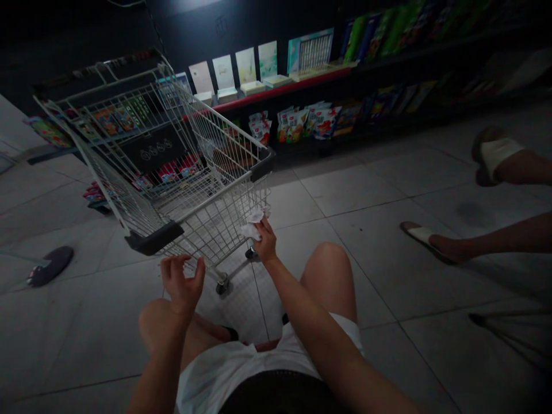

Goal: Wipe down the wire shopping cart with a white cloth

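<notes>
right hand (264, 241) clenched on a crumpled white tissue (252, 225), the wad gathered between fingers and thumb so that it sits against the wire side of a shopping cart (207, 224) at about 12 o'clock from the wrist; the grip looks placed to bring the tissue onto the mesh, though that is a judgement from the pose. left hand (183, 284) released, holding nothing, fingers (190, 265) half curled and raised just short of the cart's near corner, at about 1 o'clock from that hand. cart stands directly ahead of both hands on the tiled floor (345, 190), with a caster wheel (223, 286) between them, and its basket appears to hold nothing, though the lighting is dim. person's bare knees bent low on either side of the arms, which brings the hands level with the cart's side. beyond, at 12 to 1 o'clock, a red-edged shelf (280, 89) carries booklets and snack packets (295, 123). at 3 o'clock, another person's feet in white-strapped slippers (425, 234) rest on the tiles, well apart from the hands. a dark round disc (50, 265) lies on the floor at 9 o'clock.
</notes>
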Demonstrator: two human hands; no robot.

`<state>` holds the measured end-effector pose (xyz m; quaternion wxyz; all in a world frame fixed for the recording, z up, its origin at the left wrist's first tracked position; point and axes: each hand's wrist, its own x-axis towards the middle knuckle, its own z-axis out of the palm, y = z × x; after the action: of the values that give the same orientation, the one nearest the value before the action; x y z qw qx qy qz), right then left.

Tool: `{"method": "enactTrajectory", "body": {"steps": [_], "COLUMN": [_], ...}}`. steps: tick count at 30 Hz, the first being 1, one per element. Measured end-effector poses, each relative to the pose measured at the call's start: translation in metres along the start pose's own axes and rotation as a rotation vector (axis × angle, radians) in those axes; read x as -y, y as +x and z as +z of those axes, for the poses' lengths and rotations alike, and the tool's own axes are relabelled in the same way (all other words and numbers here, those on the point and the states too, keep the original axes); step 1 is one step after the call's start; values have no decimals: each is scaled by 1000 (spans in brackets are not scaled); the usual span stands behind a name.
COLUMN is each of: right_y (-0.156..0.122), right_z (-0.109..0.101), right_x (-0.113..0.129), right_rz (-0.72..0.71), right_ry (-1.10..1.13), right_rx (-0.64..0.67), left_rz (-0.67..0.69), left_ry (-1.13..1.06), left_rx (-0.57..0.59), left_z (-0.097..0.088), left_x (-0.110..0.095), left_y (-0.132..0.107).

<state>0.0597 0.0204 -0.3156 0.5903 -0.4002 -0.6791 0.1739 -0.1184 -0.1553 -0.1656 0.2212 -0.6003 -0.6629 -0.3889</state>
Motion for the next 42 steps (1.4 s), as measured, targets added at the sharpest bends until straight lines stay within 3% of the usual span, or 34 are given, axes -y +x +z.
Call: {"method": "enactTrajectory", "body": {"steps": [3, 6, 10, 13, 15, 19, 22, 25, 28, 30, 34, 42], "right_y": [-27, -36, -9, 11, 10, -17, -21, 4, 39, 52, 51, 47], "right_z": [1, -5, -9, -5, -2, -13, -31, -40, -30, -15, 6, 3], "right_x": [-16, -25, -21, -16, -18, -31, -39, -38, -28, -18, -3, -18], "right_rz": [29, 82, 96, 68, 84, 134, 138, 141, 121, 108, 136, 222], "right_ry": [-8, 1, 10, 22, 23, 17, 14, 7, 2, -12, -5, 118], "right_rx": [22, -4, -123, -98, -35, 94, 53, -80, -204, -204, -97, -73], "left_rz": [82, 220, 482, 590, 583, 429, 314, 274, 273, 281, 289, 310], "left_ry": [-56, -129, -153, -61, 3, 135, 239, 310, 338, 337, 362, 379], "left_rx": [111, 195, 153, 147, 192, 378, 609, 722, 715, 725, 722, 700], "left_z": [-9, -16, -12, 1, 12, 32, 41, 46, 46, 46, 46, 43], "left_x": [-25, -51, -86, -110, -124, -146, -154, -156, -155, -155, -154, -151], "left_y": [20, 50, 100, 137, 158, 189, 198, 197, 195, 194, 195, 192]}}
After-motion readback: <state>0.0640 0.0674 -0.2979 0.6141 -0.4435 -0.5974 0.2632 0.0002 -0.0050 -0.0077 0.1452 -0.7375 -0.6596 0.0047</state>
